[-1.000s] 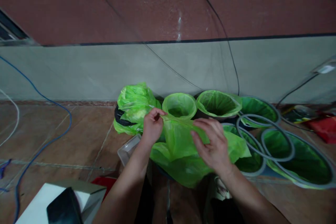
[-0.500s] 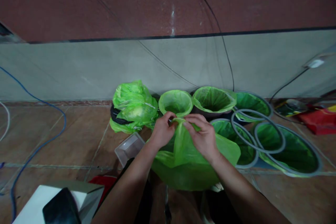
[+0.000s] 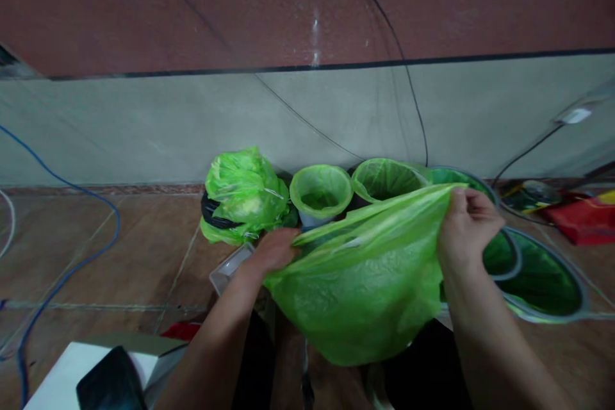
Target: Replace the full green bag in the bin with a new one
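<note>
Green plastic bag [image 3: 360, 295] hangs spread between my hands — right hand [image 3: 468, 230] pinching its top corner, left hand [image 3: 271, 250] on the far edge, its grip hidden. A hard tug could tear this thin film, or a slip could drop it onto the green-lined hoop [image 3: 541, 275].

Worn on the person's head, the camera looks forward and down from above the bare left hand [image 3: 276, 250] and right hand [image 3: 468, 224], which sit close at lower centre of the frame. A dark maroon painted wall [image 3: 307, 0] fills the top, a grey plastered wall band [image 3: 144, 128] crosses the middle, and a brown tiled floor [image 3: 120, 250] spreads farther off at lower left.
</note>
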Demonstrator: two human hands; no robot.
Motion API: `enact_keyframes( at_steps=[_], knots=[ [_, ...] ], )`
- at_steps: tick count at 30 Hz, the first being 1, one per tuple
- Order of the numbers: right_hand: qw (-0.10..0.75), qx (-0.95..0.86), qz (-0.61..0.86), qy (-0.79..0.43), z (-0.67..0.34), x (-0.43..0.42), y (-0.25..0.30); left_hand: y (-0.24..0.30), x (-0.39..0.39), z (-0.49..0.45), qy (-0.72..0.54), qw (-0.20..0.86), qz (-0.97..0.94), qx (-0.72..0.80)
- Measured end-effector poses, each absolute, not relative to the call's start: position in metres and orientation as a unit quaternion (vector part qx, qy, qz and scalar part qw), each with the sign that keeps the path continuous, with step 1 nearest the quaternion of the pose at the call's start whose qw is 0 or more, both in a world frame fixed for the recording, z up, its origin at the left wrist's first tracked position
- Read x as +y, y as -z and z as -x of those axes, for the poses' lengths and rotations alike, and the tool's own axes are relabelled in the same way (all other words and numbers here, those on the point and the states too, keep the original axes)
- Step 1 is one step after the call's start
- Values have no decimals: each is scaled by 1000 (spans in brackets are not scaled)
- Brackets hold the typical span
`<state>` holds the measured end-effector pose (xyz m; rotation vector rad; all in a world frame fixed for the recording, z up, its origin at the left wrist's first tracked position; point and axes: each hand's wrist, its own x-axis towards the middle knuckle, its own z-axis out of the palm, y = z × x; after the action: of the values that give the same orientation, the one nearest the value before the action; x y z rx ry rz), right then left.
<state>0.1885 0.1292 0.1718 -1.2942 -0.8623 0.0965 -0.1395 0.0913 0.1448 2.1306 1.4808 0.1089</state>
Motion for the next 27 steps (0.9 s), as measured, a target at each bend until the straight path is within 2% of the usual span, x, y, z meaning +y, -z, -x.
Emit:
enact_keyframes(
  at_steps=[3, 5, 11, 15, 21, 27],
  knots=[
    [728, -347, 591, -14, -214, 129, -171, -142, 94, 158, -37, 308, -757, 575],
    [728, -314, 610, -21, -228, 128, -169, -142, 96, 169, -94, 356, -730, 576],
    [695, -291, 652, -78, -248, 127, -159, -161, 95, 192, -236, 584, -541, 558],
    [701, -296, 639, -118, -245, 125, -159, -169, 94, 198, -293, 635, -464, 544],
    [714, -373, 586, -86, -222, 120, -166, -176, 99, 203, -302, 591, -479, 575],
    [694, -465, 540, -105, -177, 110, -179, -179, 107, 164, -400, 402, -586, 579]
  ],
)
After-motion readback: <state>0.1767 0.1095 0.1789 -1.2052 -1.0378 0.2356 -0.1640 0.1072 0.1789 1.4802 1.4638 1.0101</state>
